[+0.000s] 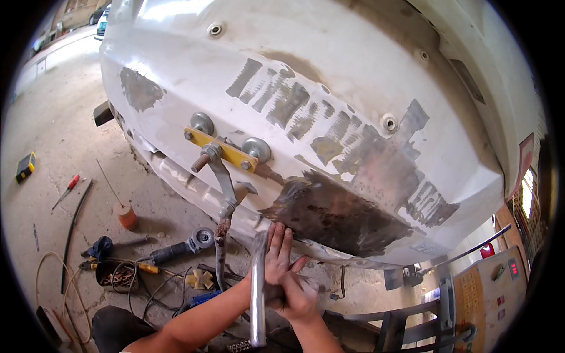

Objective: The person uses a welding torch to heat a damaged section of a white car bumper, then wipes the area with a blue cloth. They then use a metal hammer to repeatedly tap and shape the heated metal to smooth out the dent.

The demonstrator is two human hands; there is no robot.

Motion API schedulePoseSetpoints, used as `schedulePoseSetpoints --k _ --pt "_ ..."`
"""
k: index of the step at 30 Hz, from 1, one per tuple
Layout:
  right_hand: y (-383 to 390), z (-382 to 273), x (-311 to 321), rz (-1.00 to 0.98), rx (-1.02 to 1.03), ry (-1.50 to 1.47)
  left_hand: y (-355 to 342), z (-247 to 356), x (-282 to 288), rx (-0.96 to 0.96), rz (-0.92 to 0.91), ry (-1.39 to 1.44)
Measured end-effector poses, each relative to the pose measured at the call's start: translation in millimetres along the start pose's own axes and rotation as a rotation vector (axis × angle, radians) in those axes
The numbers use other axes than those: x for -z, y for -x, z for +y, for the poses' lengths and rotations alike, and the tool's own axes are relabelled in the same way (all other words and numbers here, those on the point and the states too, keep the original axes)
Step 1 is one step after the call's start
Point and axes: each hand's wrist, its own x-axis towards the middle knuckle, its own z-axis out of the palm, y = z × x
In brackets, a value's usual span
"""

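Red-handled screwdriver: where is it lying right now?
In the head view, the red-handled screwdriver lies on the concrete floor at far left, between the yellow-and-black device and a black hose.

Bare concrete floor, dusty and stained, in bright daylight. Scattered across it at left: a yellow-and-black meter, a red-handled screwdriver, a black hose, an orange cone-shaped piece, an angle grinder, a small tin of rusty bits, loose coiled cable. At right, a metal stand beside a beige machine with a control panel. Far upper left, a low wall along a sunlit street and part of a parked vehicle.
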Motion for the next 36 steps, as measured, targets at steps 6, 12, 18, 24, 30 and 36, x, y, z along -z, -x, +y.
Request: schedulePoseSetpoints --k 6,12,18,24,30,36 --pt "-0.2 3.4 -2.7 0.035 -0.109 0.069 6.2 -2.4 -6.6 0.047 -0.125 0.09" --pt "-9.1 2.2 2.9 0.065 -0.07 0.105 9.1 -1.4 -10.2 0.074 -0.119 0.087" --pt "-8.9 2.4 1.7 0.107 0.004 0.012 7.2 -3.1 -12.2 0.02 -0.022 0.062" --pt "-10.2 -4.8 3.3 0.057 -0.042 0.01 3.3 0.3 -1.9 0.001 -0.046 0.004" --pt "-26.2 -13.3 5.3 0.088 -0.127 0.064 2.8 2.9 2.0 0.038 -0.113 0.0" --pt "-23.1 -5.2 2.1 0.062 -0.237 0.147 6.7 -0.3 -5.3 -0.021 -0.002 0.012"
